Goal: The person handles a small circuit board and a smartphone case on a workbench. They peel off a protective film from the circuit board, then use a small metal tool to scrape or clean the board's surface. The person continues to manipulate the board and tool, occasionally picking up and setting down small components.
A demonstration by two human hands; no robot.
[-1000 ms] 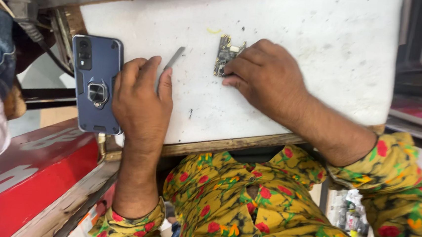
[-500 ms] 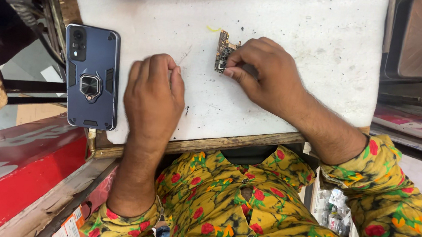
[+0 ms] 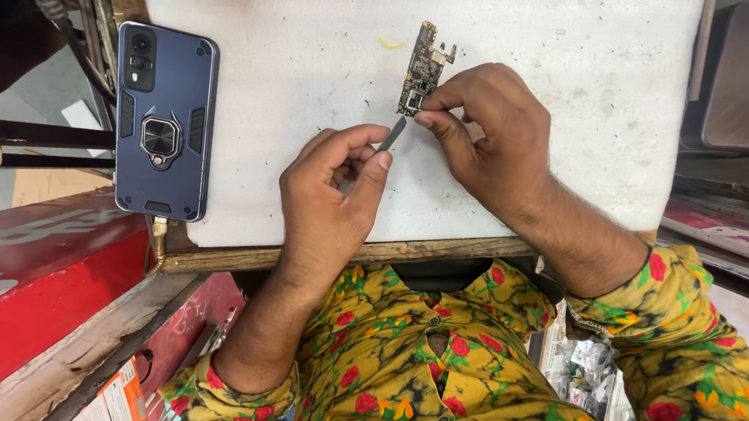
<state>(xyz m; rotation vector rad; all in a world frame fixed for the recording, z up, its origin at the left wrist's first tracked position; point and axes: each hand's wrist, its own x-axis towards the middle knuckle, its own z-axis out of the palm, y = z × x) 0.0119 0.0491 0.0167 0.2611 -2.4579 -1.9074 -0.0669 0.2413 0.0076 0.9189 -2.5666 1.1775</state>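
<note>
Green circuit board pinched in right hand; left hand grips tweezers just below it.

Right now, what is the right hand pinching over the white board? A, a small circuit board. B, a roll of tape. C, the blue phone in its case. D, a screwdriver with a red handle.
A: the right hand pinches the lower end of a small circuit board over the white board, while the blue phone lies untouched at the left edge.
</note>
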